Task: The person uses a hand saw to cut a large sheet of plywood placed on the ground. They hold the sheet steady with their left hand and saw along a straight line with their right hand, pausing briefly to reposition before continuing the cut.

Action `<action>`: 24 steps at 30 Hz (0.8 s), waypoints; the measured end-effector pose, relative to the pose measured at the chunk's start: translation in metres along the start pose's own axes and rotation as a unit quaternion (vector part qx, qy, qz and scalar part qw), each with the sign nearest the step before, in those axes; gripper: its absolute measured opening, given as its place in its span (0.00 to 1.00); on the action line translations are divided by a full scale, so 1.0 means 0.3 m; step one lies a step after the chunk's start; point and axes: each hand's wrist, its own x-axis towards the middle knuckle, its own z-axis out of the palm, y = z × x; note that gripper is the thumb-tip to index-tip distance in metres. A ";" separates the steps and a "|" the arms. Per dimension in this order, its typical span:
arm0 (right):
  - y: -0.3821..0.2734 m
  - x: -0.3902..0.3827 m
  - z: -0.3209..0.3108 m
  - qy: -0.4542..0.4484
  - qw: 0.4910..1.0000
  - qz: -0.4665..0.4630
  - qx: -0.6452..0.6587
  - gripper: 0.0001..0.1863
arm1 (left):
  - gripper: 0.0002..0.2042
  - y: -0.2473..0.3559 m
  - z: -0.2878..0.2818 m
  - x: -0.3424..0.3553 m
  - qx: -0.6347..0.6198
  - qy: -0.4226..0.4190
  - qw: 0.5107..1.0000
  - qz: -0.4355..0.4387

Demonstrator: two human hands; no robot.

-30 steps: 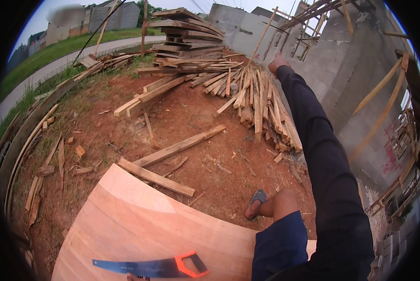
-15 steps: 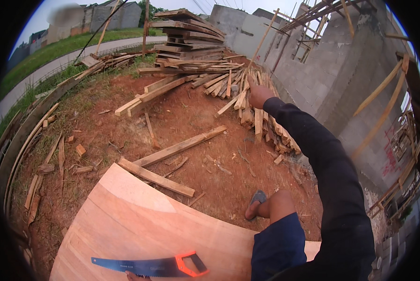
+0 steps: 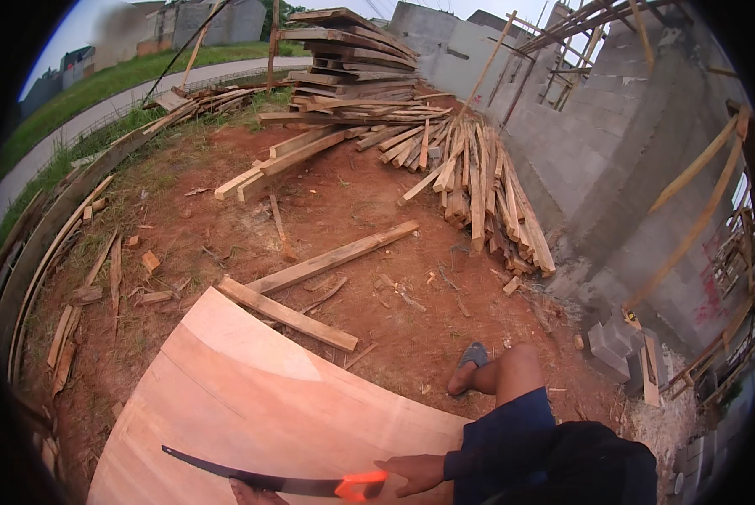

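A hand saw [image 3: 297,486] with a dark blade and an orange handle is tilted over a large reddish plywood sheet [image 3: 251,404], its blade seen almost edge-on. At the bottom edge my left hand [image 3: 257,495] holds the blade near its middle; most of that hand is cut off by the picture. My right hand [image 3: 417,474] is at the saw's handle, index finger stretched along the orange part and the other fingers curled at the grip. The dark grip is hidden behind it.
Two timber pieces [image 3: 289,313] lie past the sheet's far edge on red soil. Stacked planks [image 3: 352,71] and a heap of battens [image 3: 487,189] stand farther off. A grey block wall [image 3: 596,126] rises at right, with concrete blocks [image 3: 610,349] below. Long boards [image 3: 74,202] line the left.
My right arm, stretched out toward the batten heap before, has come back down to the saw's handle. The saw has turned from lying flat-faced to nearly edge-on.
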 end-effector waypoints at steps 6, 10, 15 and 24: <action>-0.057 0.009 0.152 0.246 0.965 -0.086 -0.040 0.28 | 0.22 -0.011 0.014 0.019 -0.026 -0.119 0.993 0.004; -0.089 0.016 0.121 0.083 0.987 0.069 0.121 0.26 | 0.21 0.020 0.108 -0.033 -0.006 -0.105 0.994 0.003; -0.099 0.041 0.098 0.117 0.972 0.095 0.179 0.19 | 0.15 0.025 0.120 -0.053 0.035 -0.124 0.992 -0.011; -0.149 -0.027 -0.005 0.163 0.962 -0.012 0.216 0.19 | 0.09 0.090 0.073 -0.026 0.034 -0.123 0.991 -0.035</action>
